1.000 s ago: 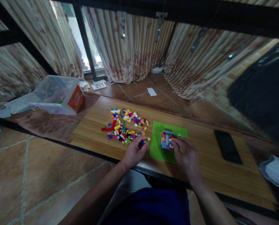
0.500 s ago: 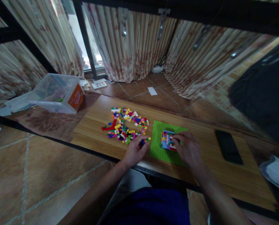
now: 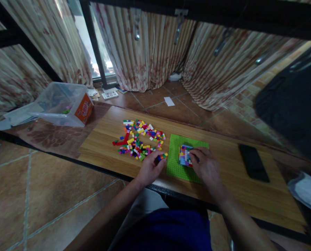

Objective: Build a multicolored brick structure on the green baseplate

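Several small toy bricks (image 3: pixel 162 156), orange, green, blue and yellow, sit between the thumb and fingers of my left hand (image 3: pixel 150 169), just left of the green baseplate (image 3: pixel 174 164). On that baseplate stands a low block built of multicoloured bricks (image 3: pixel 184 156). My right hand (image 3: pixel 205 164) reaches over the block's right side, fingertips pinched together at its top. Whatever they grip is too small or too covered to make out. The hand hides the right part of the block and of the baseplate.
Loose bricks (image 3: pixel 138 141) in many colours lie spread on the wooden table (image 3: pixel 100 150) left of the baseplate. A dark phone (image 3: pixel 253 162) lies at the right. At the far left stands a clear plastic box (image 3: pixel 58 116) with an orange label.
My right hand has shifted slightly left over the brick block, covering more of its right side. My left hand stays put with its bricks.
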`<state>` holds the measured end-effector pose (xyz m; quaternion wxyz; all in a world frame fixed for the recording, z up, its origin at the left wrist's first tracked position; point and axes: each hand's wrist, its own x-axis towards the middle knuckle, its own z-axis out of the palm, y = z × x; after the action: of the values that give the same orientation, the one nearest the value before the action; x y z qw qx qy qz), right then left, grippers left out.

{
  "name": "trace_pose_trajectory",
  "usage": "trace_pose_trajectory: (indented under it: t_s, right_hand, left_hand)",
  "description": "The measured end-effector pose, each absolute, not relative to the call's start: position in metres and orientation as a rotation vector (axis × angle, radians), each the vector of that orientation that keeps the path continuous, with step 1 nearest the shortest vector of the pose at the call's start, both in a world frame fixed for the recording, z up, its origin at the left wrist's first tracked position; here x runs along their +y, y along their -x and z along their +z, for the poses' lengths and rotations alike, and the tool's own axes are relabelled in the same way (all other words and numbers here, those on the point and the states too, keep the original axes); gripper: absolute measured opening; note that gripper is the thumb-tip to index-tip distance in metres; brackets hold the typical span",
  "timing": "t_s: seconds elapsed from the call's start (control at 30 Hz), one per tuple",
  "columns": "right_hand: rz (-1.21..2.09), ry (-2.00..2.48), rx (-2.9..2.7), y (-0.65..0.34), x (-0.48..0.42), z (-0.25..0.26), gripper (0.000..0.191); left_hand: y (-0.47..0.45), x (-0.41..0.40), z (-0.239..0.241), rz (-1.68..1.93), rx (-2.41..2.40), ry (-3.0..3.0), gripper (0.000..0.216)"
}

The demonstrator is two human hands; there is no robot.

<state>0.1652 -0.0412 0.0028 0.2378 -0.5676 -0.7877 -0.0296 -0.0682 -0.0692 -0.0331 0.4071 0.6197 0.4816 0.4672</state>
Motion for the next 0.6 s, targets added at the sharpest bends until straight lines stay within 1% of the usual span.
trace_pose_trajectory:
  t_s: [0.47, 0.6]
  right_hand:
    - [-0.135, 1.505, -2.236, -0.1671, -0.0408, 0.006, 0.034]
    - [-0.183, 1.519, -2.2, -0.1662, -0.0415, 0.0013, 0.031]
  left_hand:
    - [0.0668, -0.0693, -0.0343, 1.192, 1.207, -1.543, 0.015]
    - [0.0671, -0.069, -0.0326, 1.188, 1.211, -1.547, 0.014]
